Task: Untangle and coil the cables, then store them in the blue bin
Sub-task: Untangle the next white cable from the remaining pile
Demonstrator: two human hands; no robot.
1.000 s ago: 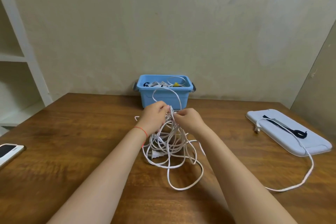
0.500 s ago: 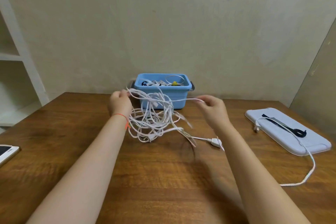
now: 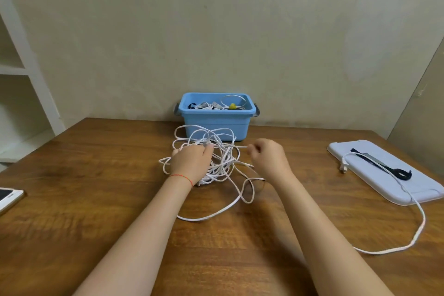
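Your left hand (image 3: pixel 192 162) sits on the tangled white cable (image 3: pixel 216 151) in the middle of the wooden tabletop (image 3: pixel 96 187), fingers curled into the loops and gripping a bunch of strands near the top of the knot. A thin red string bracelet (image 3: pixel 181 177) runs round that wrist. Your right hand (image 3: pixel 269 156) is just right of the tangle, fingers curled, thumb and forefinger pinching a single strand that runs straight across to the left hand. The tangle is partly lifted at the back, where loops stand up in front of the blue bin (image 3: pixel 216 122), and partly lies on the wood; one long loose loop trails toward you and curves back under your right forearm. The bin stands at the far edge of the tabletop against the wall (image 3: pixel 216 31), grey handles at both ends, and holds several coiled white cables (image 3: pixel 206 106), something dark, and a yellow tie (image 3: pixel 232 106) on one coil. Right side: the pale bin lid (image 3: pixel 384 170) lies flat, with a dark strap (image 3: pixel 384 166) on top. A second white cable (image 3: pixel 418 218) has its plug (image 3: pixel 343 167) at the lid's left edge, crosses the lid, drops off the near edge and loops on the tabletop toward your right arm. A phone (image 3: pixel 9 197) lies at the left edge, cut off by the frame. White shelving (image 3: pixel 24 79) stands at far left.
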